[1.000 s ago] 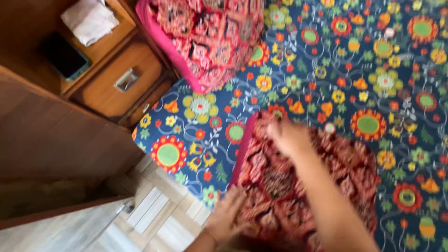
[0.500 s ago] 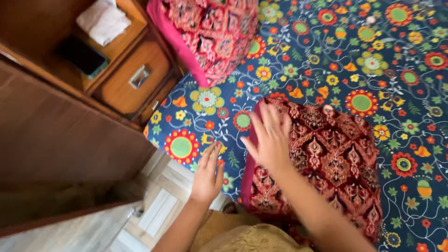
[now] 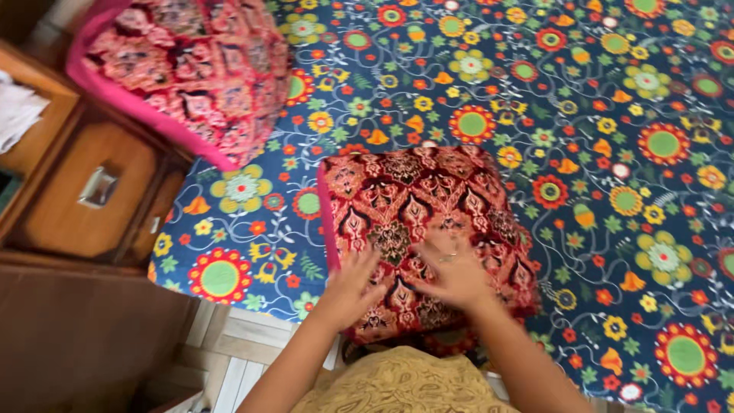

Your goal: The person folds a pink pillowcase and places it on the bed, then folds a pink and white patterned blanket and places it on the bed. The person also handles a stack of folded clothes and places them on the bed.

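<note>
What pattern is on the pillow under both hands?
Dark red pillow with ornate cream-and-black motifs, pink edge; head view.

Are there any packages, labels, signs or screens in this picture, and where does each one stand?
None can be seen. Both hands, left hand and right hand, lie flat on the dark red patterned pillow, on the blue flowered bedsheet, beside the brown wooden bedside drawer.

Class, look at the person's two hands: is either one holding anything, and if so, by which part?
Nothing is gripped. The left hand and right hand lie flat and open on top of the dark red pillow, near its front edge, on the floral bedsheet.
</note>
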